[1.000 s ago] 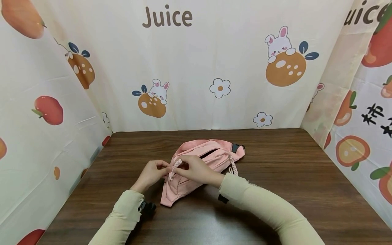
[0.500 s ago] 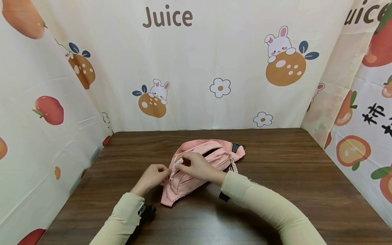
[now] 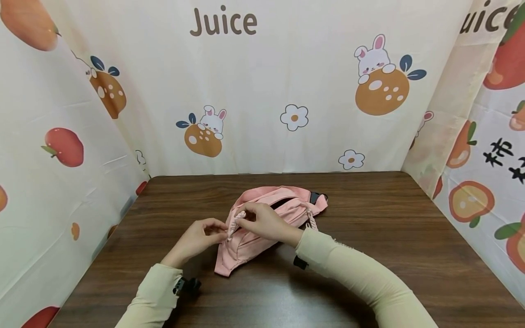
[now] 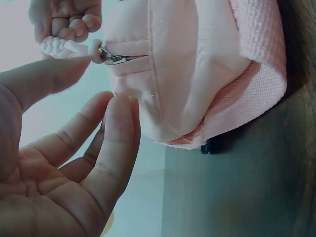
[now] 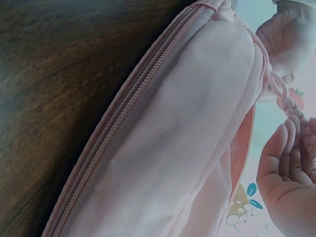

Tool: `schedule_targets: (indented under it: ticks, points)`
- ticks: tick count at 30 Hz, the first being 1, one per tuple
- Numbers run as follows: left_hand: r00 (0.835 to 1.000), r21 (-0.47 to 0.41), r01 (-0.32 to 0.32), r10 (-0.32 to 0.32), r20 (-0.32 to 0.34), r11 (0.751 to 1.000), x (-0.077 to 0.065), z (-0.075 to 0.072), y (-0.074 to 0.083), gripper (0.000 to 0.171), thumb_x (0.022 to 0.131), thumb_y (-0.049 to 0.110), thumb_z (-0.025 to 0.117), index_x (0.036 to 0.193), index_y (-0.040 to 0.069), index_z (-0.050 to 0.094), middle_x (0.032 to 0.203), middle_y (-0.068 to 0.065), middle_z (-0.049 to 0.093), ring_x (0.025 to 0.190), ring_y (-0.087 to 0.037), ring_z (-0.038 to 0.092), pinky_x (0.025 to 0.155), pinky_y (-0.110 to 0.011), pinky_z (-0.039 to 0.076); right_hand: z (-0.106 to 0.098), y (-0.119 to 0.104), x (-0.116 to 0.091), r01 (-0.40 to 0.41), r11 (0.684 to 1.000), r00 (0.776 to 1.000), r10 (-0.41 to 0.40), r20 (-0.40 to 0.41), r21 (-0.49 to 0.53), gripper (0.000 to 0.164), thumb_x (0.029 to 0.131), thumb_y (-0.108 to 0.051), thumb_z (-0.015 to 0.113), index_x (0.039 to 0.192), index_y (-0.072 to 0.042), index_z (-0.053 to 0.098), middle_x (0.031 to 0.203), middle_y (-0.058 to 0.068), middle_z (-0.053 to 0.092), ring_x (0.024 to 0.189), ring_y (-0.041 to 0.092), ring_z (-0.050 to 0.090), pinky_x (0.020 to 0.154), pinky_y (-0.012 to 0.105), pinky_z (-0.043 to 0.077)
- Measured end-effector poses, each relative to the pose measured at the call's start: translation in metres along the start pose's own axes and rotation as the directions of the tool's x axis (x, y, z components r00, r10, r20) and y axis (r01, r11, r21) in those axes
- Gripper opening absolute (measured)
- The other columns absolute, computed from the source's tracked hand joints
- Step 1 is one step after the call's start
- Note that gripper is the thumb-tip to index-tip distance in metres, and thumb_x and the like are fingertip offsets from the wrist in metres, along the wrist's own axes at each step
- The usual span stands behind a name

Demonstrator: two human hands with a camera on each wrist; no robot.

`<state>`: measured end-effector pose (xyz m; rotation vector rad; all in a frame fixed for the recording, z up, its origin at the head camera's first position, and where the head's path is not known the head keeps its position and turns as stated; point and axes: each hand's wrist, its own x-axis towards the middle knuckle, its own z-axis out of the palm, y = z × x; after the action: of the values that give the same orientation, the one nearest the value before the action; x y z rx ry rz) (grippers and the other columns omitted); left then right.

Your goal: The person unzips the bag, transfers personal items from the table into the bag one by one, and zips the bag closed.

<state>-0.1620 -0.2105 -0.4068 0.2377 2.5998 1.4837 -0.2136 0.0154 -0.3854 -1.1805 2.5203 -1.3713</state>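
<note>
A pink waist bag (image 3: 250,250) lies on the table. My right hand (image 3: 266,223) pinches a braided zipper pull (image 3: 234,227) at the bag's left end; the same cord shows in the right wrist view beside the curled fingers (image 5: 291,153). In the left wrist view, the metal zipper slider (image 4: 115,59) hangs from that cord, at the end of its zipper. My left hand (image 3: 201,238) is beside that end, thumb and fingers parted, with nothing seen between them. Its fingertips (image 4: 121,106) are close to the fabric; whether they touch it I cannot tell.
A dark gap (image 3: 283,202) shows along the bag's upper zipper. A second braided pull (image 3: 312,221) hangs at its right, near a black buckle (image 3: 315,197). The brown wooden table (image 3: 369,255) is bordered by printed curtains (image 3: 254,82) at the back and sides.
My left hand has let go at the bag's left end, its thumb and fingers spreading and its wrist shifting left. The right hand has moved slightly up and keeps the braided zipper pull.
</note>
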Motion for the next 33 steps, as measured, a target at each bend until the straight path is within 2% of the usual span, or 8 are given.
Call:
schedule_targets:
  ticks: [8,16,24,33]
  points:
    - [0.996,0.010,-0.067,0.066,0.051,0.998,-0.002,0.007,-0.004,0.028,0.081,0.013,0.077,0.105,0.002,0.067,0.095,-0.011,0.070,0.085,-0.019,0.066,0.070,-0.023,0.053,0.000,-0.002,0.000,-0.011,1.000,1.000,0.011,0.001,0.024,0.010,0.091,-0.015,0.064,0.099,-0.011,0.069,0.088,-0.003,0.065,0.078,0.004,0.053,0.073,0.021,0.046]
    - [0.995,0.123,-0.104,0.104,0.011,0.987,-0.003,0.012,-0.005,0.018,0.081,0.012,0.077,0.097,0.007,0.071,0.086,-0.004,0.071,0.078,-0.010,0.064,0.068,-0.022,0.051,0.000,0.000,0.000,-0.032,0.999,0.999,0.032,0.006,0.025,0.012,0.091,-0.017,0.065,0.101,-0.012,0.069,0.090,-0.004,0.066,0.081,0.004,0.055,0.076,0.024,0.048]
    - [0.994,0.167,-0.094,0.100,-0.032,0.982,-0.002,0.014,-0.006,0.014,0.080,0.015,0.078,0.093,0.009,0.075,0.080,0.000,0.072,0.073,-0.005,0.062,0.066,-0.020,0.049,-0.002,0.004,-0.002,-0.038,0.999,0.999,0.038,-0.004,0.036,0.010,0.092,-0.019,0.065,0.100,-0.015,0.070,0.088,-0.006,0.067,0.077,0.003,0.055,0.072,0.020,0.046]
    - [0.996,0.148,-0.074,0.081,-0.042,0.986,-0.002,0.013,-0.009,0.014,0.080,0.016,0.079,0.090,0.008,0.075,0.080,-0.001,0.072,0.072,-0.004,0.061,0.065,-0.020,0.049,-0.010,0.010,-0.003,-0.066,0.997,0.998,0.066,-0.016,0.032,0.005,0.090,-0.019,0.067,0.093,-0.015,0.069,0.078,-0.005,0.066,0.069,0.003,0.056,0.065,0.021,0.047]
